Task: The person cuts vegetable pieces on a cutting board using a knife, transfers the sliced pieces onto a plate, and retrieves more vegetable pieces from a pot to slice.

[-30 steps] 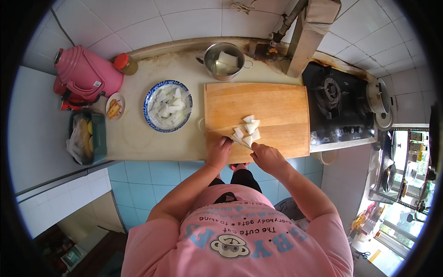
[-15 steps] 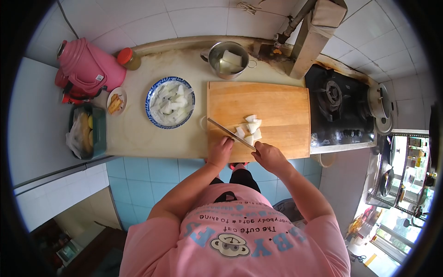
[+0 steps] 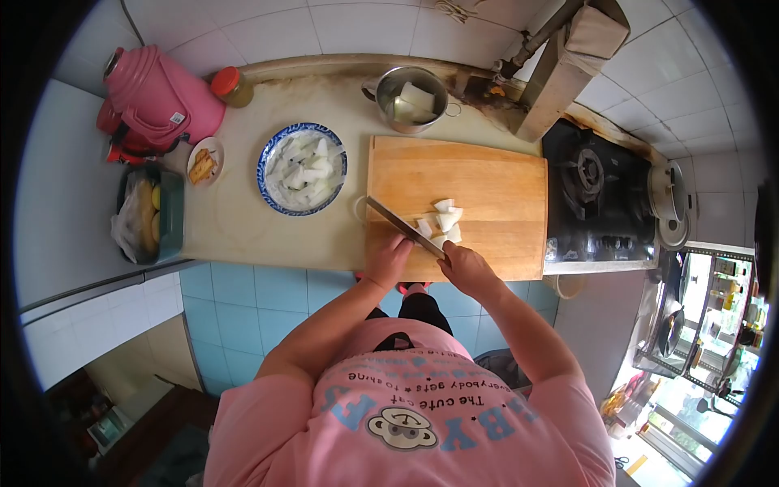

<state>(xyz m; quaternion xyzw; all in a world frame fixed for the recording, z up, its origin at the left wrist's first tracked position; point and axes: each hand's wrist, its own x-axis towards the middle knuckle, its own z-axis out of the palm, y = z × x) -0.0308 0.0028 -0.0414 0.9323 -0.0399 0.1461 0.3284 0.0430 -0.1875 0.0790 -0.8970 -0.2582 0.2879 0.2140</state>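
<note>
My right hand (image 3: pixel 468 270) is closed round the handle of a kitchen knife (image 3: pixel 399 223), whose blade slants up and left over the wooden cutting board (image 3: pixel 462 174). Close beside the blade, at the board's front edge, my left hand (image 3: pixel 388 258) has its fingers drawn together; what lies under them is hidden. Several chunks of white vegetable (image 3: pixel 448 219), perhaps winter melon, lie on the board just beyond the knife. More cut white pieces fill a blue-rimmed plate (image 3: pixel 263 162) to the left. Larger pale pieces sit in a metal pot (image 3: pixel 388 84) behind the board.
A black gas stove (image 3: pixel 596 207) adjoins the board's right side. Along the left stand a pink thermos (image 3: pixel 166 97), a red-lidded jar (image 3: pixel 233 88), a small dish (image 3: pixel 213 148) with yellowish pieces and a green bin (image 3: pixel 170 219) of produce. A boxed post (image 3: pixel 560 85) rises behind.
The knife blade has turned a little, showing more of its flat face. Both hands stay at nearly the same places on the board. The whole view has shifted slightly.
</note>
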